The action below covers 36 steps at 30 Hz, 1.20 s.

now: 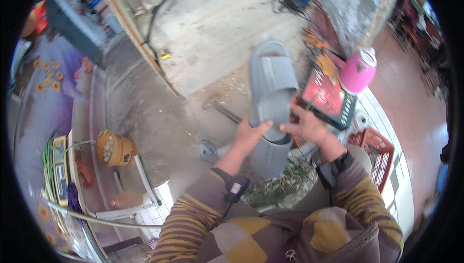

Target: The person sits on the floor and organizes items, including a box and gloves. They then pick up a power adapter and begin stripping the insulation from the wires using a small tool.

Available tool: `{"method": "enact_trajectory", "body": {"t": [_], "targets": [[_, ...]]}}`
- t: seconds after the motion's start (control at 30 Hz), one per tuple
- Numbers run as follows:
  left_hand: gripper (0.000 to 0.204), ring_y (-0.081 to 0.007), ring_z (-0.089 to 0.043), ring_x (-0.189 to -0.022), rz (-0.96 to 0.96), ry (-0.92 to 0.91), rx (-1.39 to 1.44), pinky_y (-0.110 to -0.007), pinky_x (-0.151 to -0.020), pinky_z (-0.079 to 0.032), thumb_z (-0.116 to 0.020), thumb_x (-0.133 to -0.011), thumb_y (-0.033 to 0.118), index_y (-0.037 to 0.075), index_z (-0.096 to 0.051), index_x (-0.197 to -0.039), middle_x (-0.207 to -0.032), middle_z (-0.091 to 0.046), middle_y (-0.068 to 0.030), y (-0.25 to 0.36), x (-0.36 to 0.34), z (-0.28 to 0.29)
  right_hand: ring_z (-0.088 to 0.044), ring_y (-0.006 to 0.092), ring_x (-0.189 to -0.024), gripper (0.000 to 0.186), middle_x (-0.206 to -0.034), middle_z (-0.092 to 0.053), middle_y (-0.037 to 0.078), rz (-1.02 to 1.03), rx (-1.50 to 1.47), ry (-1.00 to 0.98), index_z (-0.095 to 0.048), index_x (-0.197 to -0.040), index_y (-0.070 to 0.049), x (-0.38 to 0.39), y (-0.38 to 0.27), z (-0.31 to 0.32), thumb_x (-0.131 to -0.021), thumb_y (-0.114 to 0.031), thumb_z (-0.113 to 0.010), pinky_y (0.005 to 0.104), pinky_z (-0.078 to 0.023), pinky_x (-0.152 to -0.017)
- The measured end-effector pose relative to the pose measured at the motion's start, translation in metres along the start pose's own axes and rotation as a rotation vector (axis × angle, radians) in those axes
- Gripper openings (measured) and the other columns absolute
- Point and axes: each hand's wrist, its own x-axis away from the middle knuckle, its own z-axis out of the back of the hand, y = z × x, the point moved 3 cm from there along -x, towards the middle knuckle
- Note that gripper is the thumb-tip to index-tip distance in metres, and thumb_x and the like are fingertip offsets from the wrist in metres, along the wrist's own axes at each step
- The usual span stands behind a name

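A grey slide slipper (271, 72) with a wide ribbed strap is held up in front of me, toe end away. Overlapping its near end is a second grey sole (270, 159), which looks like the other slipper of a pair. My left hand (245, 141) grips the left side where the two overlap, thumb on top. On the right side my right hand (309, 127) is closed there too, its thumb pressed on the slipper. The fingers underneath are hidden. Below the slippers lie green plant cuttings (285, 185).
A pink kettle (357, 72) stands by a red and green box (327, 99) at right, near a red plastic crate (379, 154). A hammer-like tool (223, 111) lies on the floor ahead. Left are an orange-yellow bucket (116, 148) and a white metal frame (147, 181).
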Motion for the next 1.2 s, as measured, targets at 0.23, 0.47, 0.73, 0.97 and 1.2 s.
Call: {"method": "enact_trajectory", "body": {"t": [0.23,0.47,0.73,0.97,1.2], "targets": [[0.057,-0.0205,-0.059,-0.096,0.105,-0.282,0.084,-0.032,-0.084,-0.046,-0.070,-0.076,0.026,-0.009,-0.049,-0.116,-0.107,-0.060,-0.0165,-0.027,0.011,-0.024,-0.052,0.0185,-0.102,0.072,-0.122,-0.050,0.011,-0.101,-0.497,0.426,-0.037,-0.135,-0.005,-0.021,0.014,0.067,-0.080,-0.040,-0.067,0.0307,-0.045,-0.080],[0.059,-0.0213,-0.056,-0.102,0.291,-0.458,0.210,-0.033,-0.089,-0.044,-0.070,-0.077,0.023,-0.007,-0.044,-0.121,-0.114,-0.056,-0.0158,-0.046,0.039,-0.049,-0.060,0.0220,-0.093,0.070,-0.113,-0.056,0.015,-0.197,-0.646,0.230,-0.036,-0.135,-0.004,-0.016,0.019,0.064,-0.076,-0.019,-0.069,0.0322,-0.050,-0.079],[0.063,-0.0209,-0.055,-0.103,0.384,-0.582,0.292,-0.033,-0.091,-0.043,-0.072,-0.076,0.021,-0.006,-0.042,-0.124,-0.116,-0.055,-0.0143,-0.051,0.051,-0.048,-0.056,0.0187,-0.099,0.064,-0.109,-0.056,0.009,-0.202,-0.556,0.175,-0.039,-0.130,-0.003,0.008,0.015,0.057,-0.071,0.000,-0.063,0.0292,-0.046,-0.086],[0.073,-0.0210,-0.048,-0.115,0.446,-0.555,0.276,-0.034,-0.099,-0.036,-0.058,-0.084,0.052,-0.003,-0.041,-0.128,-0.124,-0.051,-0.0122,-0.083,0.057,-0.039,-0.055,0.0174,-0.095,0.057,-0.107,-0.056,0.009,-0.297,-0.528,0.173,-0.043,-0.124,-0.002,0.023,0.037,0.045,-0.069,0.002,-0.058,0.0284,-0.047,-0.080],[0.081,-0.0249,-0.040,-0.125,0.552,-0.516,0.357,-0.039,-0.102,-0.034,-0.030,-0.088,0.067,0.004,-0.027,-0.140,-0.137,-0.040,-0.0123,-0.091,0.058,-0.043,-0.056,0.0183,-0.095,0.057,-0.104,-0.058,0.010,-0.360,-0.347,0.212,-0.045,-0.125,-0.009,0.039,0.036,0.018,-0.070,-0.001,-0.056,0.0291,-0.047,-0.081]]}}
